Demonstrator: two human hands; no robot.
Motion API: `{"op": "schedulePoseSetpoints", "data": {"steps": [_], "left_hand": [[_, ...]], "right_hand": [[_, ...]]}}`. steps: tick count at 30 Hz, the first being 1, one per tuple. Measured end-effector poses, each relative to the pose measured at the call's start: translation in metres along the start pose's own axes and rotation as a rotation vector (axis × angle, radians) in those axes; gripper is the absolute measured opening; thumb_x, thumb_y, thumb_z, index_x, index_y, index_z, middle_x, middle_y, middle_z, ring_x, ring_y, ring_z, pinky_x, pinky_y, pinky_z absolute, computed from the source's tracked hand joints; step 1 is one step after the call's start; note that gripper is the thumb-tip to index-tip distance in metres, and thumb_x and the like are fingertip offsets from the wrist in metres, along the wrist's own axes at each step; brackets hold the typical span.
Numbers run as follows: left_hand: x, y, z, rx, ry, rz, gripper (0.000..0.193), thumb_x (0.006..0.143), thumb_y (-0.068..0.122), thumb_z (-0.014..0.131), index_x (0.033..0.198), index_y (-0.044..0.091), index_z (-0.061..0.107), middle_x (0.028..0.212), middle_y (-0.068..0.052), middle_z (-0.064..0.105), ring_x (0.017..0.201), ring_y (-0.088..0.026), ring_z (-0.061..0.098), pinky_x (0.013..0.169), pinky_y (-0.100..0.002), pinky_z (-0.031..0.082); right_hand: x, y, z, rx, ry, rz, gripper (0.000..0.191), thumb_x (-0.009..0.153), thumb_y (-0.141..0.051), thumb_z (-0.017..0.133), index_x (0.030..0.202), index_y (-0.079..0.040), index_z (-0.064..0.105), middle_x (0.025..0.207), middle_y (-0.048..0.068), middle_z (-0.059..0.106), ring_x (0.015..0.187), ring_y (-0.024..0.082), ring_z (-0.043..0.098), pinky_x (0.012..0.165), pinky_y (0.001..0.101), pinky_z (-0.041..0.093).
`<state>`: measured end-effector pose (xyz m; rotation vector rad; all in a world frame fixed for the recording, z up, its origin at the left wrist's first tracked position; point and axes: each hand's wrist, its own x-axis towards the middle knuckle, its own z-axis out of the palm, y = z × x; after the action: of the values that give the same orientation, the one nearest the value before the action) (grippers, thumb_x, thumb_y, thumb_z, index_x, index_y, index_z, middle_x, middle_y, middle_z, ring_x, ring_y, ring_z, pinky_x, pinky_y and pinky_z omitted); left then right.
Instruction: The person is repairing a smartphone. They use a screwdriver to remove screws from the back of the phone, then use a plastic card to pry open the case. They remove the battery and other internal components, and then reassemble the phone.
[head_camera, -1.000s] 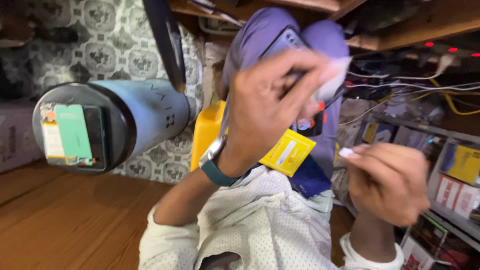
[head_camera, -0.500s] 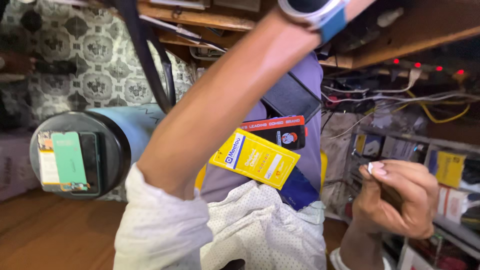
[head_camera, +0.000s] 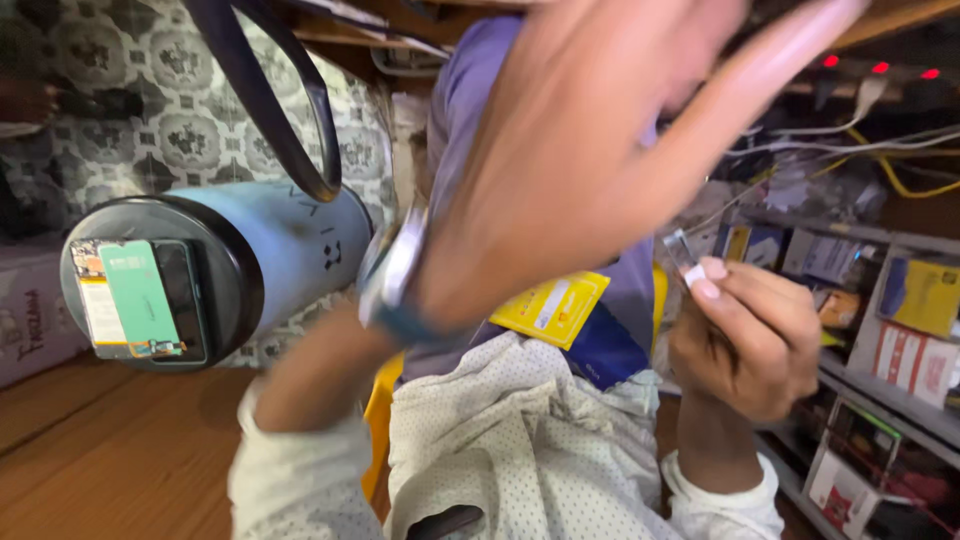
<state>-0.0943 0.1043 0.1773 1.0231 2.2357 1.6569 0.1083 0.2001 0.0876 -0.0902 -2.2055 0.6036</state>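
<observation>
Blurred skin fills the near view: the left hand (head_camera: 590, 150), raised close to the lens with fingers spread wide and holding nothing, a wristwatch (head_camera: 395, 275) on its wrist, fingertips cut off by the top edge. Below and right of it, the right hand (head_camera: 745, 335) is curled narrow, thumb and forefinger pinching a small clear piece (head_camera: 682, 250), too small to identify. Behind both hands sits a yellow card packet (head_camera: 550, 308), partly hidden by the left wrist; farther left lies a pale blue cylinder (head_camera: 270, 250).
</observation>
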Motion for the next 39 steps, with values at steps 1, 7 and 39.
{"op": "schedulePoseSetpoints", "data": {"steps": [1,7,39], "left_hand": [[-0.028,-0.010,0.001,-0.119,0.042,-0.128,0.017,0.102,0.019,0.070,0.111,0.004,0.067,0.083,-0.008,0.069,0.075,-0.017,0.067,0.070,-0.030,0.055],[-0.142,-0.057,0.049,-0.766,0.125,-0.510,0.025,0.099,0.012,0.073,0.121,0.000,0.069,0.112,-0.004,0.072,0.103,-0.008,0.068,0.092,-0.026,0.058],[-0.157,-0.103,0.059,-0.738,0.329,-0.569,0.025,0.099,0.013,0.070,0.107,-0.010,0.075,0.088,-0.014,0.078,0.080,-0.017,0.078,0.077,-0.027,0.065]], "right_hand": [[0.001,0.001,0.002,-0.018,-0.009,-0.027,0.025,0.099,0.015,0.084,0.104,-0.001,0.066,0.106,0.013,0.067,0.091,0.030,0.073,0.079,0.0353,0.062],[0.002,0.008,0.031,-0.020,-0.080,-0.202,0.024,0.091,0.015,0.084,0.104,0.001,0.069,0.103,0.014,0.067,0.090,0.031,0.071,0.078,0.0381,0.061],[-0.012,0.024,0.052,0.773,-0.447,0.870,0.014,0.102,0.004,0.073,0.114,0.009,0.071,0.102,0.012,0.074,0.085,0.014,0.071,0.082,0.0257,0.059]]}}
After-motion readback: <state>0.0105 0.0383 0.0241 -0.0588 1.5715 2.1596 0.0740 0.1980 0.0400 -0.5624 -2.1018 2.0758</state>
